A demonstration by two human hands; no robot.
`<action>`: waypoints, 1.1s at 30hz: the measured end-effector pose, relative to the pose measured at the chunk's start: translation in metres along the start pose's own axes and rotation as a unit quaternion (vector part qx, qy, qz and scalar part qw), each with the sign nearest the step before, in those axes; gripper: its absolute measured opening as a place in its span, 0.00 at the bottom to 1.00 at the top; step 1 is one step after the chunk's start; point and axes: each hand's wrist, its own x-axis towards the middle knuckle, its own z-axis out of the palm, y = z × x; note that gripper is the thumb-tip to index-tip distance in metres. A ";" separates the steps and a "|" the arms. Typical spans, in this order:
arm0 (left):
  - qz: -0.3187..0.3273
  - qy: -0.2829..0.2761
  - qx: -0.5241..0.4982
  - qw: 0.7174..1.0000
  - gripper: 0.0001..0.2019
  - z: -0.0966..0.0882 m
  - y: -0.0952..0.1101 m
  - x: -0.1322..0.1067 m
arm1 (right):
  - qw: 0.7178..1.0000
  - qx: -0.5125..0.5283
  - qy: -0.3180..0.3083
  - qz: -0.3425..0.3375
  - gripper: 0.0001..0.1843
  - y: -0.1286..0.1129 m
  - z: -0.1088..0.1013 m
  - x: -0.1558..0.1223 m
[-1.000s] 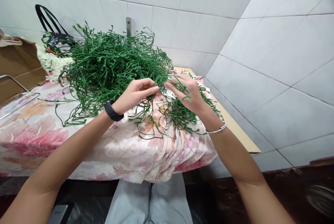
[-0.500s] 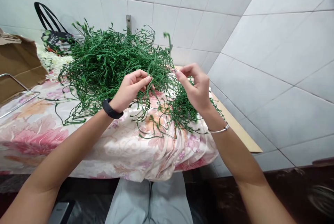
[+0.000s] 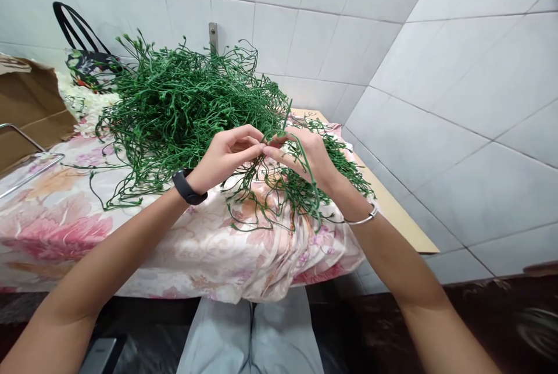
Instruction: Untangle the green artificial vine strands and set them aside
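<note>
My left hand (image 3: 231,153) and my right hand (image 3: 303,156) meet fingertip to fingertip in front of a large heap of green artificial stems (image 3: 183,100). Both hands are closed in a pinch on a green plastic stem (image 3: 304,156), which arches over the back of my right hand and hangs down. The exact grip point is hidden between the fingers. Beneath and beside my right hand lies a smaller pile of the same stems (image 3: 349,167). Several loose stems trail across the floral cloth (image 3: 174,240) below my hands.
At the left stand an open cardboard box (image 3: 32,98), white artificial flowers (image 3: 89,103) and a dark floral bag (image 3: 91,66) with black handles. A bent metal rod (image 3: 32,173) juts in from the left edge. White tiled walls (image 3: 322,42) close off the back and right.
My right hand has come left and down to meet my left hand, which moved slightly right. The stem that stood up above my right hand now droops over it.
</note>
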 end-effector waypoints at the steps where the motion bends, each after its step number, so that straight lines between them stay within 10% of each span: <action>1: 0.002 0.000 0.010 1.000 0.07 0.000 0.001 0.000 | 1.000 0.004 -0.003 -0.001 0.17 0.000 -0.001 0.000; 8: 0.077 0.044 0.171 0.981 0.02 0.001 0.004 0.000 | 0.993 -0.090 -0.015 -0.072 0.09 0.006 0.003 -0.001; 21: -0.012 -0.086 0.165 0.982 0.09 0.003 0.002 0.001 | 0.958 -0.240 -0.043 -0.149 0.15 0.007 0.006 -0.001; 33: 0.069 0.073 0.375 0.922 0.11 0.021 0.001 -0.004 | 0.914 -0.384 0.066 -0.114 0.18 -0.009 0.029 -0.006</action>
